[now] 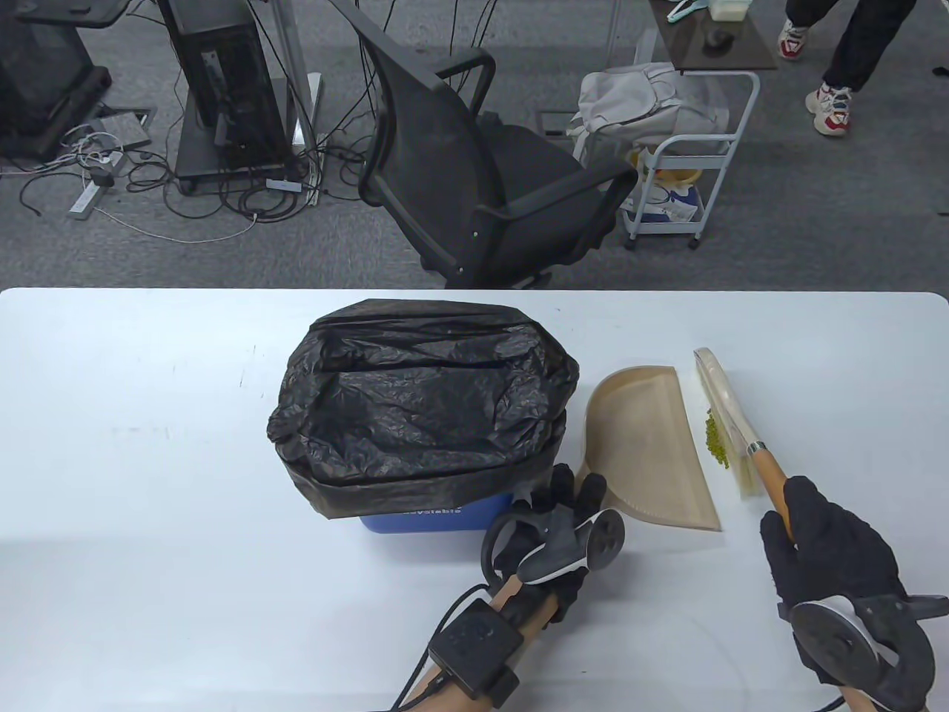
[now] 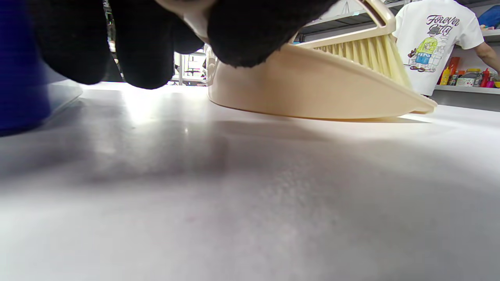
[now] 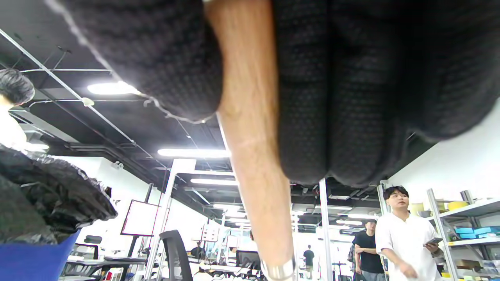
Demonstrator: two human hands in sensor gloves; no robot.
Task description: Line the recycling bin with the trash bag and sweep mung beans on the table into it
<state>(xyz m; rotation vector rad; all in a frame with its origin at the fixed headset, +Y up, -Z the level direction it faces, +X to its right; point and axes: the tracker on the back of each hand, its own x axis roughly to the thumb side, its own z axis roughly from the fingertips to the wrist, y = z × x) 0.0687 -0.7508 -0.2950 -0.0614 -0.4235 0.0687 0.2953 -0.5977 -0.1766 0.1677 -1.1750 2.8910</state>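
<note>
A black mesh office chair (image 1: 482,170) is seen behind the white table (image 1: 148,445), beside a white rolling cart (image 1: 689,185) on which a grey backpack (image 1: 637,100) is slumped. Cables (image 1: 222,193) are tangled on the grey carpet beneath a dark equipment stand (image 1: 222,81). A passer-by's red-and-white sneakers (image 1: 830,107) are caught at the upper right.

Bare table (image 1: 148,460) lay open left of the bag-lined bin (image 1: 422,415) and along the near edge. On the right, the dustpan (image 1: 649,452) stood just beside the bin, leaving a narrow strip where the mung beans (image 1: 715,441) lay against the brush (image 1: 730,415).
</note>
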